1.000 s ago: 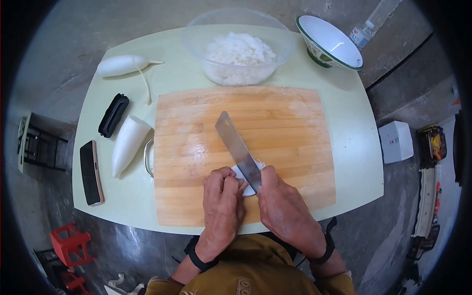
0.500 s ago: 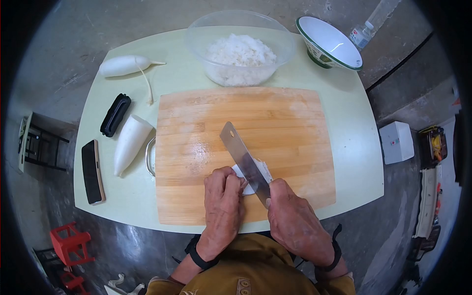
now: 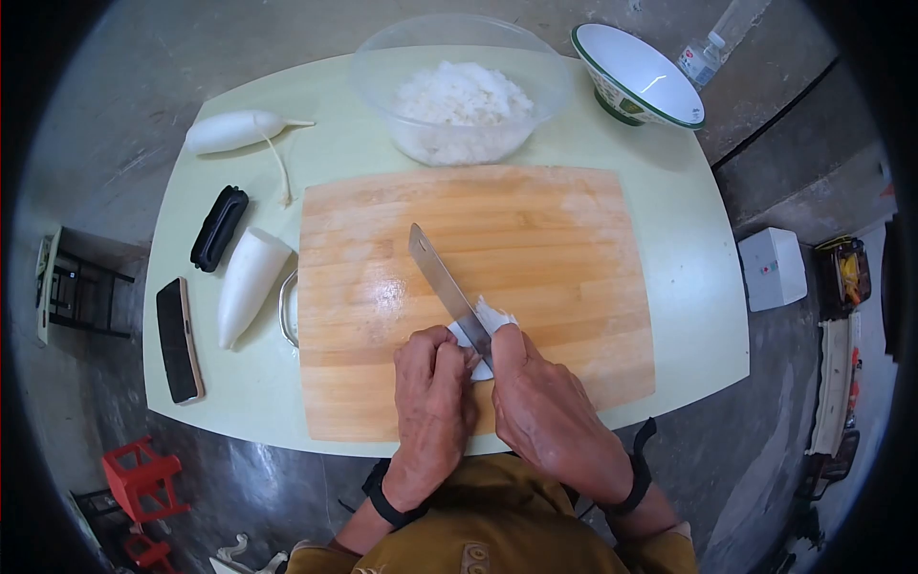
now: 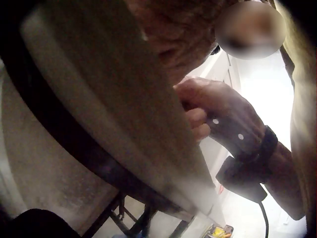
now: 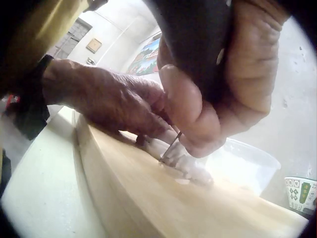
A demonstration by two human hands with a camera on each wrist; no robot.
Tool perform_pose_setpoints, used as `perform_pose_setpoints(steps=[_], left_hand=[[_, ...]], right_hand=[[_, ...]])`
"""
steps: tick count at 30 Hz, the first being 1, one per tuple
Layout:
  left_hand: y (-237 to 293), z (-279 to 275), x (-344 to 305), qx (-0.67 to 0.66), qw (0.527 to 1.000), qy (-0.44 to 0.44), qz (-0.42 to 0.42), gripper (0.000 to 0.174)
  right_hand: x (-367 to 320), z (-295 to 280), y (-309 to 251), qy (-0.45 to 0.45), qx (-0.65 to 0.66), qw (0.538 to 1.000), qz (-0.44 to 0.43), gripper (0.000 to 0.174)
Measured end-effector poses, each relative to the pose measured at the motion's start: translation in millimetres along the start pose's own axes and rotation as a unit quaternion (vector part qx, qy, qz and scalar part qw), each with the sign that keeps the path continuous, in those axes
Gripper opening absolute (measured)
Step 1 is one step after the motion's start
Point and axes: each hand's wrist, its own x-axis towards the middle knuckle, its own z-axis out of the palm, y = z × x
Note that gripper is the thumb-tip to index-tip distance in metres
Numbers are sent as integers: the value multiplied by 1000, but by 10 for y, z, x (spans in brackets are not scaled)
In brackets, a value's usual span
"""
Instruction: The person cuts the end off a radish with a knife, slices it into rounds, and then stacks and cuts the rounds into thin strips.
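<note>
My right hand (image 3: 547, 402) grips the dark handle (image 5: 198, 44) of a knife (image 3: 446, 285), whose blade slants up and left over the wooden board (image 3: 382, 210). Under the blade lies a white radish piece (image 3: 481, 368), and my left hand (image 3: 430, 407) holds it down with bent fingers from the left. Cut white slices (image 3: 494, 316) rest just right of the blade; the right wrist view shows such slices (image 5: 190, 168) beside its edge. The left wrist view shows my right hand (image 4: 223, 106) past the table edge, with the board's top hidden.
Behind the board stands a clear bowl (image 3: 459, 143) of white shreds. A green-rimmed bowl (image 3: 639, 77) and a bottle (image 3: 701, 59) are at the back right. Left are two radishes (image 3: 251, 282) (image 3: 229, 132), a black tray (image 3: 219, 230), a phone (image 3: 178, 340) and a metal handle (image 3: 287, 311).
My right hand and the knife first moved right and toward me, then back left and away. More of the cut slices show beside the blade. My left hand has stayed nearly still.
</note>
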Motion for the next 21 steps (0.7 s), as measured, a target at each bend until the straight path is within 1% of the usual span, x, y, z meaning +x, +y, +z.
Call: perform_pose_setpoints(steps=[2, 5, 7, 8, 10, 11, 13, 14, 16, 21], left_hand=[[-14, 5, -11, -3, 1000, 3, 1, 23], [-13, 9, -22, -20, 1000, 6, -18, 22], [-16, 9, -10, -5, 999, 38, 1, 24], [-20, 11, -15, -4, 999, 41, 0, 24], [-30, 17, -15, -9, 999, 44, 7, 24], [-30, 18, -13, -7, 999, 47, 6, 24], [-28, 21, -20, -11, 999, 46, -1, 23], [-41, 23, -30, -11, 999, 46, -2, 23], [-66, 42, -44, -30, 999, 31, -6, 20], [-59, 37, -39, -26, 999, 29, -5, 19]], right_hand=[[20, 11, 13, 9, -13, 1000, 7, 33], [21, 41, 76, 31, -8, 999, -2, 31], [17, 79, 137, 68, 49, 996, -24, 17], [8, 70, 148, 67, 48, 996, -26, 17], [1, 36, 172, 89, 51, 992, -72, 14], [-14, 13, 160, 87, 50, 992, -75, 14], [-82, -59, 87, 65, 62, 996, -27, 13], [-112, -93, 50, 64, 62, 996, -28, 13], [-167, -149, -6, 31, 68, 997, 16, 13], [-215, -114, -31, 4, 40, 998, 45, 15]])
